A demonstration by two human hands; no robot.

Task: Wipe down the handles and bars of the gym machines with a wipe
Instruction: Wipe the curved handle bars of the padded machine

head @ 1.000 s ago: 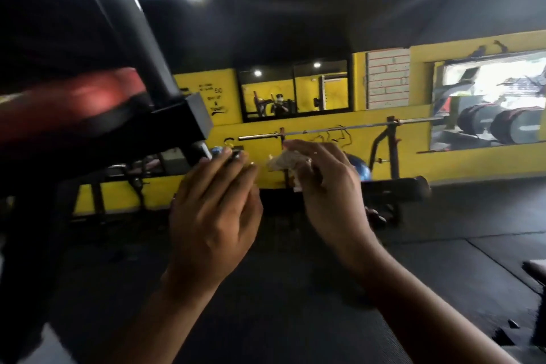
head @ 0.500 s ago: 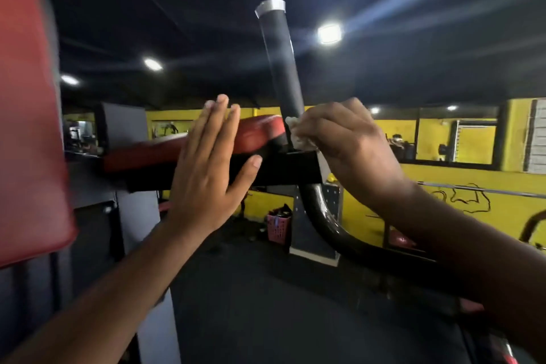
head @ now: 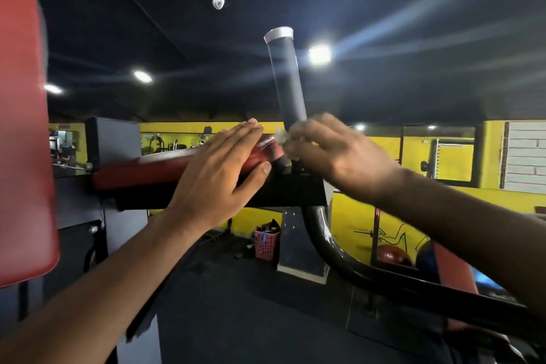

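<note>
at frame centre, the left hand [head: 218, 174] is lying flat, fingers straight, on the red arm pad [head: 165, 167]; the blurred right hand [head: 334, 154] is pinching a white wipe [head: 280, 137] at the upright black handle [head: 288, 83] base.

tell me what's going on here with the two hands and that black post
A person is cleaning a gym machine. Their right hand, blurred with motion, pinches a crumpled white wipe at the base of the upright black handle. Their left hand is held flat, fingers straight, against the end of the red arm pad beside the handle; whether it actually presses on the pad is hard to tell. The wipe sits low on the handle, well below its silver cap.
</note>
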